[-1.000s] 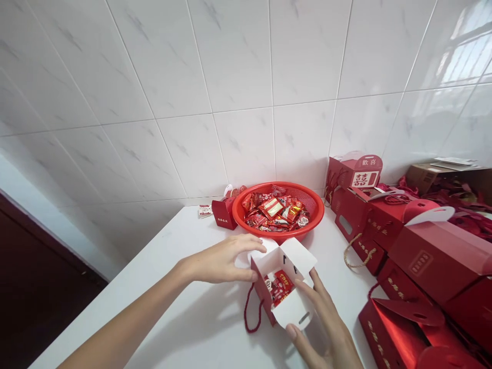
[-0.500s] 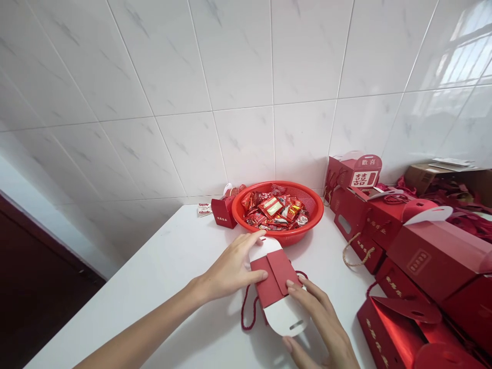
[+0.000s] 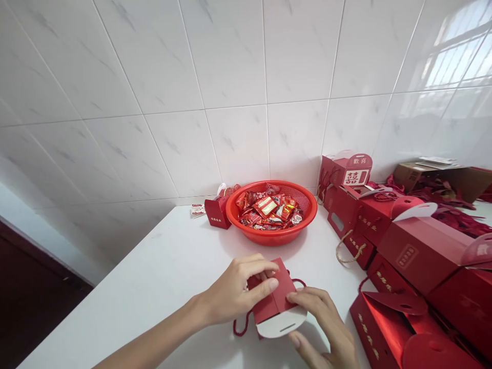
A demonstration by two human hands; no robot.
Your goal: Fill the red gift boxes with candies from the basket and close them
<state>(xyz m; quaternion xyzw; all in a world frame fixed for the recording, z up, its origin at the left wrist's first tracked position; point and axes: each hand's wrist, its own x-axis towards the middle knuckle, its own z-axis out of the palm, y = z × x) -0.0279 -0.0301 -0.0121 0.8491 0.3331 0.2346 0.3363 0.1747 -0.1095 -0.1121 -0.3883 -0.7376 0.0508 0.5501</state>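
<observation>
A small red box [image 3: 282, 287] with a dark red cord handle lies on the white table in front of me. Its near white rounded flap [image 3: 282, 324], which has a slot, sticks out toward me. My left hand [image 3: 246, 287] rests over the box's left and far part, fingers curled and thumb on the red top; the far flap is hidden beneath it. With thumb and fingers apart, my right hand [image 3: 323, 323] touches the right edge of the top. Beyond them stands a red plastic basket [image 3: 269, 237] of wrapped sweets [image 3: 269, 207].
Many red gift boxes [image 3: 418, 246] are stacked along the right side. A cardboard carton [image 3: 407, 177] with dark red ribbons sits at the back right. Left of the basket are a small red box [image 3: 217, 212] and printed cards [image 3: 198, 210]. A tiled wall [image 3: 238, 138] rises behind.
My left hand has moved nearer, from the box's far end onto its top, and the far white flap no longer shows. The near flap looks more tilted. The view has shifted slightly.
</observation>
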